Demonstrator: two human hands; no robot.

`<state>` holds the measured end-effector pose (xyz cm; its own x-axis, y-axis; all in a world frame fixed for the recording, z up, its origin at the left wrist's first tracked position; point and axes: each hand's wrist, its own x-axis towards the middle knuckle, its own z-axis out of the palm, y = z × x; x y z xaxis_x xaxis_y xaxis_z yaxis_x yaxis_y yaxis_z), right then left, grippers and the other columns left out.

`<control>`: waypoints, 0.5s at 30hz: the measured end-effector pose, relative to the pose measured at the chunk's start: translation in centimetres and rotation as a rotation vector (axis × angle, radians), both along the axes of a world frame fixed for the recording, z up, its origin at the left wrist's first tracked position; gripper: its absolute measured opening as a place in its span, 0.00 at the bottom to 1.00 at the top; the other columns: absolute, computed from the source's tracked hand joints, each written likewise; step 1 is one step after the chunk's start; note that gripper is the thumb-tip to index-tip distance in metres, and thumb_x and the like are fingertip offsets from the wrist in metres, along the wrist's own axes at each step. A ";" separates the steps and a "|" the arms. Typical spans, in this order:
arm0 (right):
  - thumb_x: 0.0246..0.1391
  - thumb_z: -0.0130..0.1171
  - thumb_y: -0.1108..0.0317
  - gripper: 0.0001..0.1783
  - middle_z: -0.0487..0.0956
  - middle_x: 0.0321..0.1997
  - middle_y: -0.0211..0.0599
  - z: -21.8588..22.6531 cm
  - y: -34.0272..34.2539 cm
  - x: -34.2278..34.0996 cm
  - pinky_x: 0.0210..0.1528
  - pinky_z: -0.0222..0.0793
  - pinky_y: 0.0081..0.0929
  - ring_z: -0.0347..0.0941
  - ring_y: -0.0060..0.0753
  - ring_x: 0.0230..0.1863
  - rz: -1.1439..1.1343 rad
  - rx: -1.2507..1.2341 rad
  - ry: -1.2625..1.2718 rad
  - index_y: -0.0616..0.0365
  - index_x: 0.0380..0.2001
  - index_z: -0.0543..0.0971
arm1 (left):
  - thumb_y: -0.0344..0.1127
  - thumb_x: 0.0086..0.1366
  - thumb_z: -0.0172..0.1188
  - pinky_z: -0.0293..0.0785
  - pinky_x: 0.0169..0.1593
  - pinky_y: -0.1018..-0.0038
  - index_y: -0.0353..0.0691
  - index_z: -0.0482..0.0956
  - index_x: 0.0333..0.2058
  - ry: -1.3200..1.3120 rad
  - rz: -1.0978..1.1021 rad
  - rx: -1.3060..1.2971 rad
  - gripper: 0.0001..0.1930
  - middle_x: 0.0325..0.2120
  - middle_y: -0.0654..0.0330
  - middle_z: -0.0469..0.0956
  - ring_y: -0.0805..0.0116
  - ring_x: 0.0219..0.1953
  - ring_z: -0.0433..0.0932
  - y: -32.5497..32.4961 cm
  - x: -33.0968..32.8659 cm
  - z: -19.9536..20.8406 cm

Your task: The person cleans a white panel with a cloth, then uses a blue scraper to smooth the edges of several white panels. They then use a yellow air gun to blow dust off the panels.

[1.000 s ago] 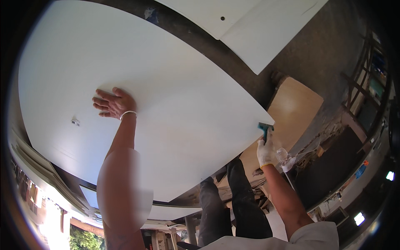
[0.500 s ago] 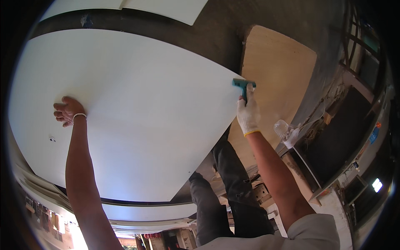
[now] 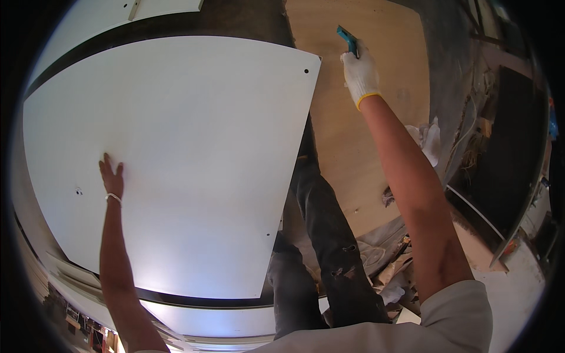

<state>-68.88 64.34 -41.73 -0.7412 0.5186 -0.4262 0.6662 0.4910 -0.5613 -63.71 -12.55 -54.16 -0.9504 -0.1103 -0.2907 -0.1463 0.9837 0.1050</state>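
No readable lettering, numbers or signs. One candidate only: small patch (image 3: pixel 79 190) with dark specks, on the white panel (image 3: pixel 200 147), just left of the left hand (image 3: pixel 112 179). Too small to make out; label, print or plain mark, cannot tell. Teal tool (image 3: pixel 348 40) in the right hand (image 3: pixel 360 69): no legible marking. Glove cuff, yellow edge: no legible lettering either.

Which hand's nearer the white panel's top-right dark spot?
Right. Right hand is right of the dark spot, past the white panel's edge; left hand, far to the spot's lower left.
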 end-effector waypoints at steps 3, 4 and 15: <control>0.57 0.58 0.66 0.35 0.83 0.41 0.47 -0.5 1.7 10.8 0.47 0.76 0.44 0.82 0.50 0.41 0.070 0.232 -0.029 0.49 0.69 0.67 | 0.44 0.70 0.60 0.45 0.75 0.42 0.56 0.49 0.77 0.084 0.068 -0.083 0.41 0.78 0.48 0.44 0.49 0.79 0.43 13.4 16.3 2.0; 0.57 0.57 0.70 0.36 0.82 0.39 0.45 -0.8 1.4 15.5 0.48 0.76 0.41 0.81 0.45 0.40 0.087 0.247 -0.001 0.52 0.70 0.66 | 0.43 0.70 0.60 0.43 0.76 0.42 0.55 0.48 0.77 0.049 0.146 -0.075 0.42 0.78 0.47 0.43 0.48 0.79 0.42 18.0 21.3 3.1; 0.59 0.57 0.67 0.39 0.77 0.59 0.56 -7.9 6.4 38.2 0.57 0.73 0.46 0.78 0.55 0.53 -0.066 0.185 -0.095 0.52 0.74 0.62 | 0.51 0.77 0.34 0.38 0.77 0.44 0.53 0.39 0.78 -0.113 0.636 -0.094 0.35 0.78 0.42 0.34 0.41 0.79 0.35 33.2 40.5 4.1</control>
<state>-30.66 70.76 -49.65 -0.6645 0.6402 -0.3855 0.7456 0.5334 -0.3994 -23.21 20.64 -50.10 -0.6556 -0.6707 -0.3469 -0.7077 0.7060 -0.0277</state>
